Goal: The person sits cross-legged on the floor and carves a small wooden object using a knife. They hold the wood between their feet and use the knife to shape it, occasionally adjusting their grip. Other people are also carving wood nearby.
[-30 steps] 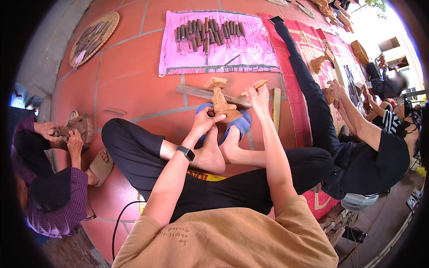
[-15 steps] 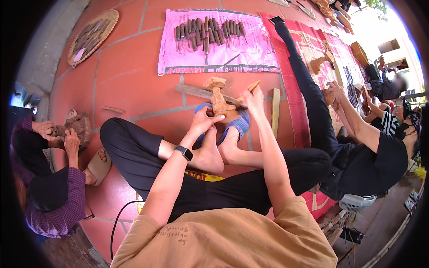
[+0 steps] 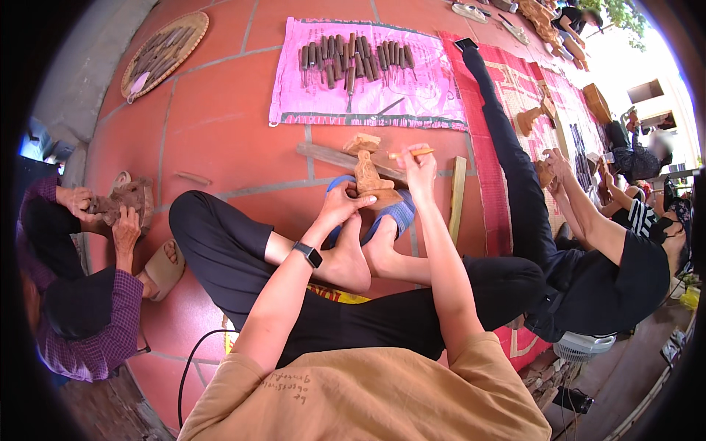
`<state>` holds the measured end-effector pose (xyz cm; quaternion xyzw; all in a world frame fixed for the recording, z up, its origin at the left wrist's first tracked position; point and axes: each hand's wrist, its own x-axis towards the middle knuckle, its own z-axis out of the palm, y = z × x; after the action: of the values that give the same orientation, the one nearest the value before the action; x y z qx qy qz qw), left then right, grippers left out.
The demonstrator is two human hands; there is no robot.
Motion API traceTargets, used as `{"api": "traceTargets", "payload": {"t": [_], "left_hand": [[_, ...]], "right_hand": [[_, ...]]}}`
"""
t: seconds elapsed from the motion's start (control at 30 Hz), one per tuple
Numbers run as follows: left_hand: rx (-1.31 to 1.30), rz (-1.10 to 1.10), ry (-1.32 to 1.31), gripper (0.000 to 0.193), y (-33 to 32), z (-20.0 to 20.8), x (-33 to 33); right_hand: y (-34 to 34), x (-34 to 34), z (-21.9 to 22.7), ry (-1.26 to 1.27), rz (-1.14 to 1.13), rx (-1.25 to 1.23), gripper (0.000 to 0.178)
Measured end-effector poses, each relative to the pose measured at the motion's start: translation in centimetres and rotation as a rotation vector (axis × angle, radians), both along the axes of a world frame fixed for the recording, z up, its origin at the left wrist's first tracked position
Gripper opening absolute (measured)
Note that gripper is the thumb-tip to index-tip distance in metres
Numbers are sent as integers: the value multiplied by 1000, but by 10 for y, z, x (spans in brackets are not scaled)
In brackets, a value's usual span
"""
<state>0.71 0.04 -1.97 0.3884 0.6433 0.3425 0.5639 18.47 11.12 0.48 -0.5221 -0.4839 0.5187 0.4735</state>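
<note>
A carved wooden figure (image 3: 365,173) with a blocky top and a wide base stands between my feet, tilted a little. My left hand (image 3: 343,204), with a dark watch on its wrist, is closed on the figure's base. To the right of the figure, my right hand (image 3: 420,173) pinches a slim, yellow-orange, stick-like tool (image 3: 416,152). This tool's left end points toward the figure's upper part, apart from it; its exact kind is too small to make out. Blue slippers (image 3: 401,211) lie beneath and beside the base.
A long wooden bar (image 3: 320,153) lies behind the figure, a pale wooden strip (image 3: 457,192) at right. Several dark-handled carving tools (image 3: 351,62) rest on a pink sheet (image 3: 294,106); a round woven tray (image 3: 203,28) holds more. People work at left (image 3: 88,316) and right (image 3: 610,272).
The whole view has shifted slightly. My right hand has turned the stick-like tool from slanting upward to nearly level, its end nearer the figure's top. My left hand keeps its hold.
</note>
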Motion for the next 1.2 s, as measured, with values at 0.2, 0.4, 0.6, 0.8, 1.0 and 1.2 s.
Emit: {"api": "traceTargets", "payload": {"t": [0.2,0.4,0.6,0.8,1.0,1.2], "left_hand": [[5,13,-45,65,-1,-2,4],[38,15,-24,66,-1,-2,-1],[39,12,-2,69,-1,-6,5],[53,18,-15,67,1,-18,2],[52,3,38,66,0,-12,2],[27,-16,46,68,0,3,1]], "right_hand": [[-1,-9,-5,-88,105,101,4],[-5,-18,14,106,50,75,5],[-2,-8,-4,-352,-21,234,6],[-1,-23,10,-21,183,162,6],[5,-6,8,-449,19,377,11],[-7,-32,14,-140,228,160,11]]}}
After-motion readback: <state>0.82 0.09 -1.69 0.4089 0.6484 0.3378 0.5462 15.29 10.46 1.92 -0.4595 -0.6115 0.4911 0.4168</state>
